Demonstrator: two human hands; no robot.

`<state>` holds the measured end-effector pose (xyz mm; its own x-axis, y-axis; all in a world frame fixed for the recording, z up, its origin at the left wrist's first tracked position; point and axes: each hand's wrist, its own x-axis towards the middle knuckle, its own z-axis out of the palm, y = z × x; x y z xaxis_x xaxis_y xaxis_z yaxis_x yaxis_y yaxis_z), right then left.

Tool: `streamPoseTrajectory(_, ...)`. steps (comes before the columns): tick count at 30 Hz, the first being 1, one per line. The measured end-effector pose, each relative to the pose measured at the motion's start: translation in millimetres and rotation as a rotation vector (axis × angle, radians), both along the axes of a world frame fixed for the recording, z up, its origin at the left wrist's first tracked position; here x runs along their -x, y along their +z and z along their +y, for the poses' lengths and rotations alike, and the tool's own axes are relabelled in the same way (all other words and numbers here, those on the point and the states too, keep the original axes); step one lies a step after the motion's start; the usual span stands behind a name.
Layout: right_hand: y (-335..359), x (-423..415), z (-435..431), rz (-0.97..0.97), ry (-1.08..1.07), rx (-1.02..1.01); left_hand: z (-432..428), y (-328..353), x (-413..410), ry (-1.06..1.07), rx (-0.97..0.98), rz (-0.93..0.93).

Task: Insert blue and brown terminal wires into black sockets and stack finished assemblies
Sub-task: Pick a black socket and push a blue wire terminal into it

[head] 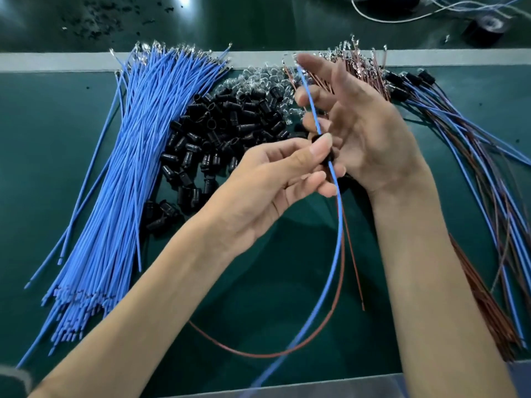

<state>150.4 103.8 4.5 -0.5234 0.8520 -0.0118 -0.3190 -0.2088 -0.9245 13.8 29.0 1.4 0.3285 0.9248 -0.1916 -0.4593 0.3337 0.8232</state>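
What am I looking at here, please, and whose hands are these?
There is no machine: a person works with bare hands, filmed by one camera worn on the head, looking down at a green table. On it lie a bundle of blue wires, a heap of black sockets, small clear parts, brown wires and, at the right, finished assemblies. The left hand pinches one black socket; the right hand holds a single blue wire by it. A looping brown wire hangs below.
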Motion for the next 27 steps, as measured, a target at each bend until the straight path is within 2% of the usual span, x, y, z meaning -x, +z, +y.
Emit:
streamPoseTrajectory(4, -2.3, 7.6, 2.0, -0.110, -0.185, 0.031, 2.6, -3.1, 5.8, -0.028, 0.079, 0.069)
streamPoseTrajectory(8, -3.1, 9.0, -1.5, -0.201, -0.129, -0.019, 8.1, -5.0, 11.9, -0.003, 0.079, 0.162)
streamPoseTrajectory(12, -1.6, 11.9, -3.7, -0.232, -0.093, -0.046, 12.1, -9.0, 17.5, 0.065, 0.018, 0.311)
streamPoseTrajectory(17, -3.0, 15.0, -3.9, -0.293, -0.221, -0.115, 14.8, -8.2, 21.3, 0.222, -0.103, 0.459)
streamPoseTrajectory(27, -7.4, 14.6, -4.7, -0.347, -0.173, -0.193, 14.8, -13.3, 25.1, 0.232, -0.267, 0.641)
